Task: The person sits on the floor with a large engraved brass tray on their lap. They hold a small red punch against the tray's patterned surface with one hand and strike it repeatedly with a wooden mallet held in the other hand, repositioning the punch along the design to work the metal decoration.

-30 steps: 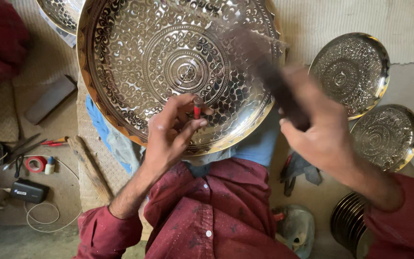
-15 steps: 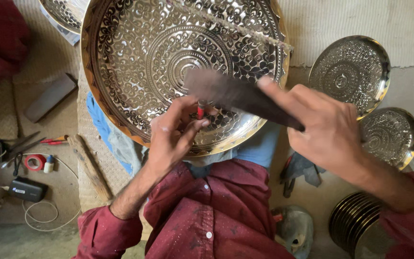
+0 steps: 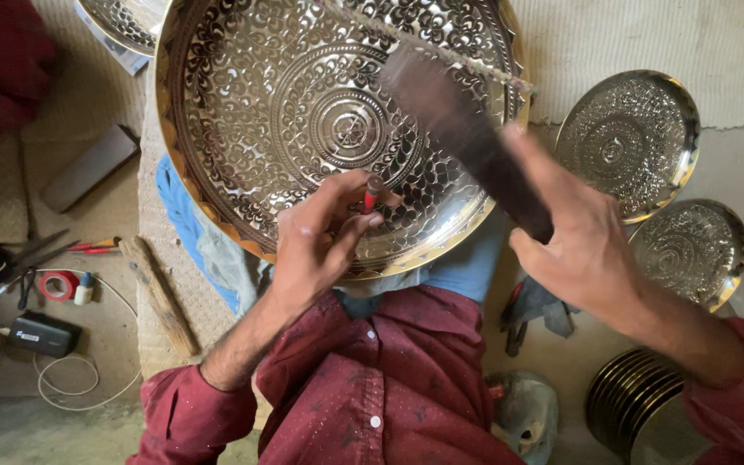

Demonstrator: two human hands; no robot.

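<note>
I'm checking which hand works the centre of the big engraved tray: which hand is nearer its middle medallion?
Left. The left hand pinches a red-tipped punch just below the medallion of the tray; the right hand holds a dark hammer off beside the rim.

Floor: bare grey concrete (image 3: 10,413), daylight even, no hard shadows. Woven cream mat (image 3: 647,43) covers the far side. Left of the mat: grey block (image 3: 88,168), wooden stick (image 3: 158,297), red tape roll (image 3: 59,285), black box with white cable (image 3: 40,334). Right of it: stacked dark plates (image 3: 630,405).
</note>
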